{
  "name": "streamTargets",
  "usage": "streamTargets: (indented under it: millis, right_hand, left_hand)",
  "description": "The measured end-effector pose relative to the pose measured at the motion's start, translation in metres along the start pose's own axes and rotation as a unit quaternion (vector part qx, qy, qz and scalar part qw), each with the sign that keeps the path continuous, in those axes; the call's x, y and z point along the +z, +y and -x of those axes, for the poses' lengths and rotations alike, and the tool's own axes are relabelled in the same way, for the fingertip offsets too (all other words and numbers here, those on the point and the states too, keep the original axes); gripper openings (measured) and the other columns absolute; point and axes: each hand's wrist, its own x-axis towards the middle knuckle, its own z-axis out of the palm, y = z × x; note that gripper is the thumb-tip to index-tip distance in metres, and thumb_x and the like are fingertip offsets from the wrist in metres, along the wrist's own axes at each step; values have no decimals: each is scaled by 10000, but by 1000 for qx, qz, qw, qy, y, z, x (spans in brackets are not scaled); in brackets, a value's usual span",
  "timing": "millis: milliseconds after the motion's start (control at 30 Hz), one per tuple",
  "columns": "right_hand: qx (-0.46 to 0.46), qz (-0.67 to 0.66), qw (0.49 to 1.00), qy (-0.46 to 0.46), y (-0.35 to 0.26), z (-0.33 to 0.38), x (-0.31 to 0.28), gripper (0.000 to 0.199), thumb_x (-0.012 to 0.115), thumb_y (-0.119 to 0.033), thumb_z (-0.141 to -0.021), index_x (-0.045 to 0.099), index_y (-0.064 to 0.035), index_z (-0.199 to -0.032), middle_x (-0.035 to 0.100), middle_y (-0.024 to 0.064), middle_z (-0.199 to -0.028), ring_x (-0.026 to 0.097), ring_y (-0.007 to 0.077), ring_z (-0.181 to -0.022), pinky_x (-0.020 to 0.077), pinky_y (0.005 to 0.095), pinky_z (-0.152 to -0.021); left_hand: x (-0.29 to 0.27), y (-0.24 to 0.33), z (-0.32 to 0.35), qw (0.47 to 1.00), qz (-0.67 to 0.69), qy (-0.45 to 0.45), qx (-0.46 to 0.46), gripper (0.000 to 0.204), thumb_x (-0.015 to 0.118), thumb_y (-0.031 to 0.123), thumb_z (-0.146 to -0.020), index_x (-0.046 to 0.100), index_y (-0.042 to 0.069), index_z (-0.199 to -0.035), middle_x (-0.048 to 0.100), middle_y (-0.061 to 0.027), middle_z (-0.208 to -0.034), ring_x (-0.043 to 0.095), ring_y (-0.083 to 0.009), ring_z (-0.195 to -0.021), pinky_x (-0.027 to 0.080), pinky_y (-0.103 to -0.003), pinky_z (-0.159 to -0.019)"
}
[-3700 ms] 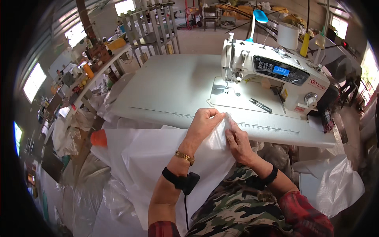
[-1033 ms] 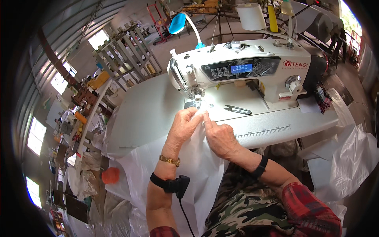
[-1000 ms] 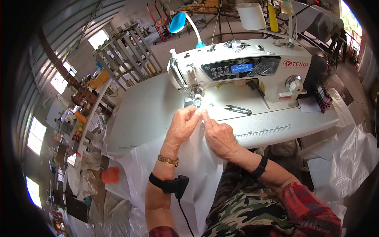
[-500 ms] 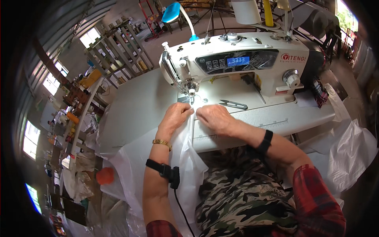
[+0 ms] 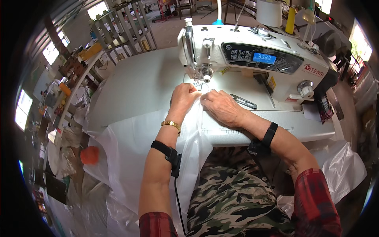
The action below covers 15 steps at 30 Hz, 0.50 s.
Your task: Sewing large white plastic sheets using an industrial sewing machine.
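A white sewing machine stands on a pale table, its lamp lighting the needle area. Just in front of the presser foot, my left hand pinches the edge of a thin white sheet of fabric. Close by on the right, my right hand has its fingers bent and pressed together on the same edge. From both hands the fabric hangs over the table's front edge toward my lap. Black thread snips lie on the machine bed, right of my right hand.
Thread cones, one white and one yellow, stand behind the machine. An orange-red round thing rests at the left by the fabric. More white sheeting hangs at the right. A cluttered bench runs along the left.
My view has shifted, so the machine sits further right and higher. Both hands keep their hold on the fabric and remain close to the presser foot.
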Motion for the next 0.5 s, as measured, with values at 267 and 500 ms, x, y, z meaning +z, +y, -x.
streamTargets:
  millis: [267,500]
  right_hand:
    - [62,6,997,-38,2,5,4,286,565,-176,-906,572,-5,-1136,604,150,-1147,558,296,-1049,411,404,-897]
    - [109,3,994,12,-13,-1,7,315,578,-243,-925,592,-16,-1144,630,142,-1055,569,283,-1044,394,425,-890]
  left_hand:
    - [-23,71,77,982,-69,-14,176,276,711,148,-807,660,11,-1040,640,-142,-1091,568,-333,-1071,466,-416,-908]
    - [-3,22,102,981,-81,37,170,416,610,135,-846,558,-5,-1234,593,-210,-1209,580,-367,-1121,461,-439,-969]
